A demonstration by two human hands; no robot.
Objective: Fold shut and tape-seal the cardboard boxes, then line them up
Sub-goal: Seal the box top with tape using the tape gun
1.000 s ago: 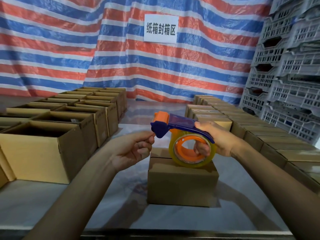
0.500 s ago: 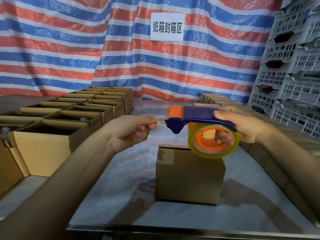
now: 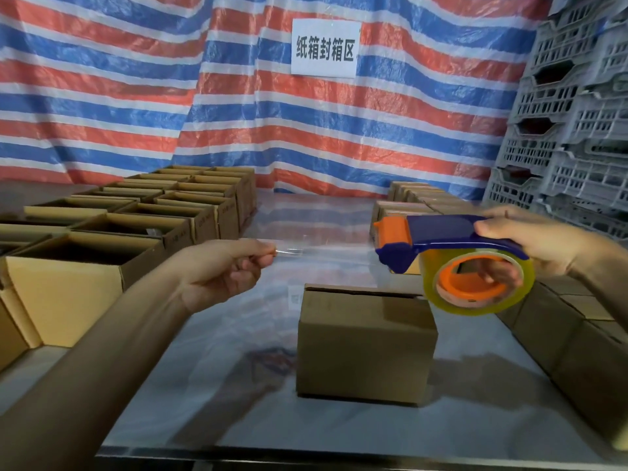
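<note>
Head view: one closed box point(image 3: 365, 341) stood alone mid-surface, near the front edge, flaps folded down but no tape visible across its top seam. Placed apart from both stacks, presumably so all sides could be reached.

Right hand point(image 3: 530, 243) was clamped over the blue handle of the tape dispenser point(image 3: 452, 260), fingers curled through the orange core of the roll; grip firmly closed on it. Dispenser was held above and just right of the box, not touching it, orange roller end pointing left.

Left hand point(image 3: 221, 266) pinched the free end of the clear tape strip point(image 3: 323, 254) between thumb and fingertips, grip closed on the tape. Strip ran taut and roughly level between the two hands, hanging above the box top. Judged: a length was being drawn off in the air so it could be laid down over the seam in one pass; tension kept it from curling back on itself.

Left side of the surface point(image 3: 221, 402): rows of open boxes point(image 3: 142, 229), flaps up, waiting. Right side and far right: closed boxes point(image 3: 571, 321) packed edge to edge, apparently the finished line-up. Striped tarp point(image 3: 170, 96) with a paper sign point(image 3: 325, 47) behind; grey crates point(image 3: 577, 130) stacked far right.

Risk judged: the strip sagging or sticking off-centre
</note>
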